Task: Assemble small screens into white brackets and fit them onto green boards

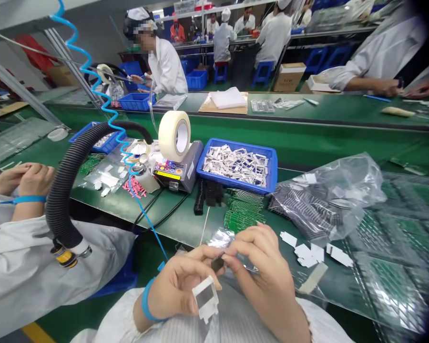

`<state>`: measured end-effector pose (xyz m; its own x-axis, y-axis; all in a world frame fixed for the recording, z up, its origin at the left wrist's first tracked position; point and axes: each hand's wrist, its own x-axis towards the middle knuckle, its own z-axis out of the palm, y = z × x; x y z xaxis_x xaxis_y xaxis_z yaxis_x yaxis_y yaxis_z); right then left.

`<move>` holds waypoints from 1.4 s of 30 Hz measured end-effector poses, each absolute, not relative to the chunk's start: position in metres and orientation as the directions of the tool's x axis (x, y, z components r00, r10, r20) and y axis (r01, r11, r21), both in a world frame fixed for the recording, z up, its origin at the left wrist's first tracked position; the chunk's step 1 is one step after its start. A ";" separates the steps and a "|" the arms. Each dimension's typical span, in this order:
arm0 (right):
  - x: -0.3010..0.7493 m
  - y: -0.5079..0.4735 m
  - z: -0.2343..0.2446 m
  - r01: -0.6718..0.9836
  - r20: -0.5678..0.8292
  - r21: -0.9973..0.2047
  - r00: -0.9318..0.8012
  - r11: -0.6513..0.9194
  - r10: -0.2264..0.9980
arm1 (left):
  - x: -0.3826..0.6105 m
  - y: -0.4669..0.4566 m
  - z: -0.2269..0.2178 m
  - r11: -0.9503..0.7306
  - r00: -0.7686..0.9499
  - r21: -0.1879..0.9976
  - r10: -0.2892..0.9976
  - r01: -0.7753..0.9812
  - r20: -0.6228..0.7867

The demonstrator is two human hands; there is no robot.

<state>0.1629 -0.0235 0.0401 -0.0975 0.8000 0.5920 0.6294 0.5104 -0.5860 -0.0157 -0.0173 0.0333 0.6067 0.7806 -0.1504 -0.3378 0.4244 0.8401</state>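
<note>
Above the green table (189, 224), a small dark piece (217, 263) is pinched by the right hand (262, 267), a white frame (204, 297) is held by the left hand (177, 288), and further tables (307, 107) are staffed beyond!

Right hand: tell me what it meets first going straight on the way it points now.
The small dark part at its fingertips comes first: the right hand points left toward it, and it may already be touching. Beyond it lies the left hand, though depth is hard to judge here.
</note>
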 end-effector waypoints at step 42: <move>0.171 -0.019 -0.011 0.693 0.188 -0.663 -0.211 0.282 0.959 | -0.025 -0.001 -0.017 0.517 0.471 0.584 0.848 -0.626 -0.245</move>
<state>0.1708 -0.0188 -0.0112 -0.2106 0.9593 0.1881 0.6935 0.2822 -0.6629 -0.0252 -0.0007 -0.0165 0.4706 0.8475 -0.2454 -0.6258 0.5167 0.5843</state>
